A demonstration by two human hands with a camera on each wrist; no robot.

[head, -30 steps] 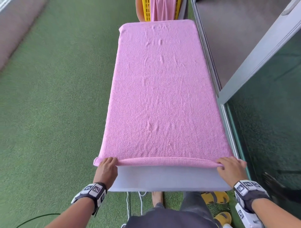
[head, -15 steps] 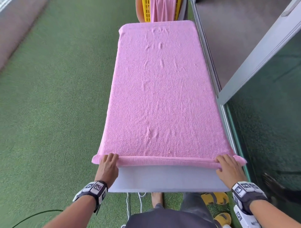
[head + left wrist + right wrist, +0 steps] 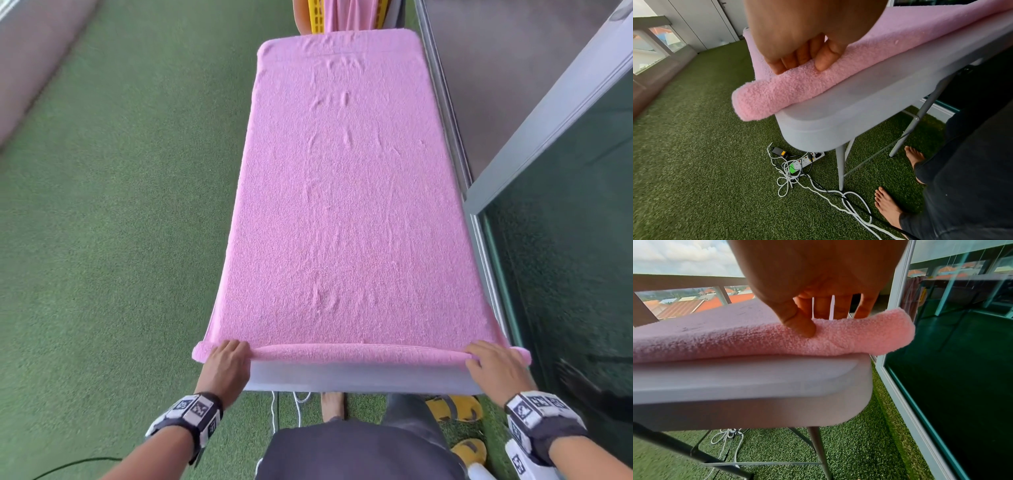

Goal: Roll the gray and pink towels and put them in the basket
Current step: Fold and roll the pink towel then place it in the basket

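Your roll has grown since a second ago: the fluffy pink terry towel (image 3: 346,212) now carries a thicker tube along its near edge on the white plastic folding table (image 3: 356,378), so rolling is just under way. Your left hand (image 3: 224,365) and right hand (image 3: 493,366) each pinch a roll end. Only the wrist views show thumbs (image 3: 799,324) pressing the roll's front.

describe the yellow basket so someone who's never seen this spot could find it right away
Follow the white table covered by the pink towel to its far end. The yellow basket stands just beyond, the only yellow slatted thing there, pink cloth draped in it.
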